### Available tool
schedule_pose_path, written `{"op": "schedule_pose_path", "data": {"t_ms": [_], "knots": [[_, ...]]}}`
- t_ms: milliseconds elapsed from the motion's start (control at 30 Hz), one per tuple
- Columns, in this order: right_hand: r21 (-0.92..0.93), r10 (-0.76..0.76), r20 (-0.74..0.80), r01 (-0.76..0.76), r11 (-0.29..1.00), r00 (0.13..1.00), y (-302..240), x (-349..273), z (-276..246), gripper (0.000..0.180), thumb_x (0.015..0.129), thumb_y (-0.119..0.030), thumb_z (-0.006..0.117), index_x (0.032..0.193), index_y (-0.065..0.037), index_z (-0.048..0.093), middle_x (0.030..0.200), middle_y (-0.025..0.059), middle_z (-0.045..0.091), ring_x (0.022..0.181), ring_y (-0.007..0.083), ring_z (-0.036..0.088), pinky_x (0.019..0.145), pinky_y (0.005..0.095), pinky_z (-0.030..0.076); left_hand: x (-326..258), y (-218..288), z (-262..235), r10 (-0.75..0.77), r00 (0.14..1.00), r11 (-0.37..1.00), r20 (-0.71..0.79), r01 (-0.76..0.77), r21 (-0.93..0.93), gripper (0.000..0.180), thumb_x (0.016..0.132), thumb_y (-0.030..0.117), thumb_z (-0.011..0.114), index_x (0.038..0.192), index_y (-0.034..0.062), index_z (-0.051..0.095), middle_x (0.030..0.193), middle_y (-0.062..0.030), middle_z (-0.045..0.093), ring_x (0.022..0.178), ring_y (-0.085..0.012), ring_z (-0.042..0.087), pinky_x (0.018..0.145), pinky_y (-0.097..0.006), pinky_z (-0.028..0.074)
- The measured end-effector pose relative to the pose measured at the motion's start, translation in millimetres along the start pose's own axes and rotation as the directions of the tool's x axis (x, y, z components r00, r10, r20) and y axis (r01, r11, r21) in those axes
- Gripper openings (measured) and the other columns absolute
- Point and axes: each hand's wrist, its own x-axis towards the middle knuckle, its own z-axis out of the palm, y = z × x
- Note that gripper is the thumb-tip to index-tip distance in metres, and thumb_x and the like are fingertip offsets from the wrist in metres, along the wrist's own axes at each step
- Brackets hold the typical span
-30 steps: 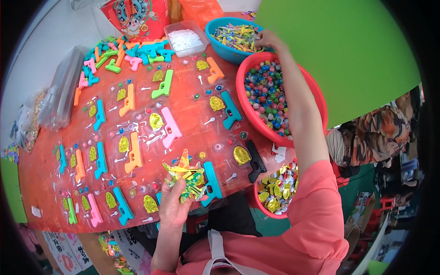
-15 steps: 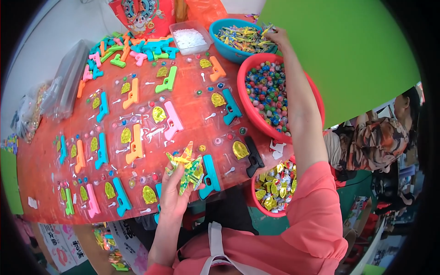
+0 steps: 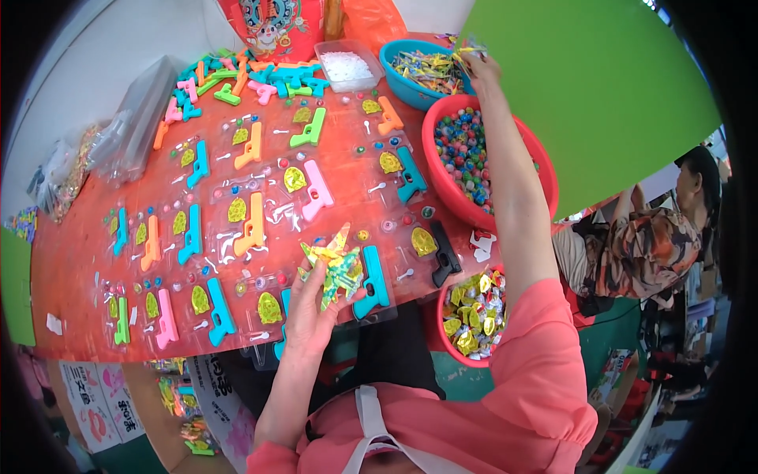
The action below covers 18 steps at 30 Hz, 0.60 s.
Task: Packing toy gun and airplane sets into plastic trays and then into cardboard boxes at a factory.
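Note:
My left hand (image 3: 310, 312) is closed around several brightly printed, plane-shaped flat toys (image 3: 338, 268) in green, yellow and orange, held above the table's near edge. Beside them lies a teal toy gun (image 3: 371, 284) in a clear plastic tray. My right arm reaches far out to a blue basin (image 3: 395, 83) heaped with thin, colourful pieces (image 3: 426, 69). At that basin's right rim, my right hand (image 3: 483, 69) pinches a few similar pieces (image 3: 471, 54), partly blurred.
Rows of clear trays with toy guns, balls and yellow foil pieces cover the red table (image 3: 87, 292). A red basin (image 3: 545, 170) of small balls and a lower red basin (image 3: 444, 328) of foil packets stand right. A person (image 3: 643, 245) sits beyond the green panel (image 3: 600, 95).
The whole view has shifted, so the table appears farther right and its near part higher. My left hand still holds the toy planes; my right hand stays by the blue basin's rim.

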Motion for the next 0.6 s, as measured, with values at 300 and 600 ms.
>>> {"op": "schedule_pose_path", "data": {"t_ms": [300, 600], "knots": [[-0.145, 0.238, 0.559, -0.189, 0.971, 0.795, -68.3, -246.6, 116.4, 0.028, 0.083, -0.016, 0.075, 0.106, -0.003, 0.067, 0.096, 0.0055, 0.069, 0.085, 0.0117, 0.065, 0.074, 0.0263, 0.054, 3.4, 4.4, -4.1, 0.199, 0.980, 0.976, 0.031, -0.195, -0.102, 0.049, 0.100, 0.039, 0.051, 0.134, 0.0045, 0.044, 0.130, -0.0136, 0.054, 0.120, -0.0290, 0.056, 0.100, -0.056, 0.048], [-0.315, 0.194, 0.583, -0.001, 0.949, 0.789, -97.3, -488.9, 120.2, 0.030, 0.083, -0.008, 0.072, 0.109, 0.003, 0.061, 0.088, 0.0032, 0.066, 0.081, 0.0061, 0.060, 0.067, 0.0261, 0.049, 0.0, 2.4, -11.5, 0.413, 0.910, 0.903, 0.034, -0.404, -0.145, 0.066, 0.093, 0.062, 0.048, 0.134, 0.0097, 0.048, 0.129, -0.0048, 0.056, 0.120, -0.0201, 0.053, 0.101, -0.039, 0.044]]}}
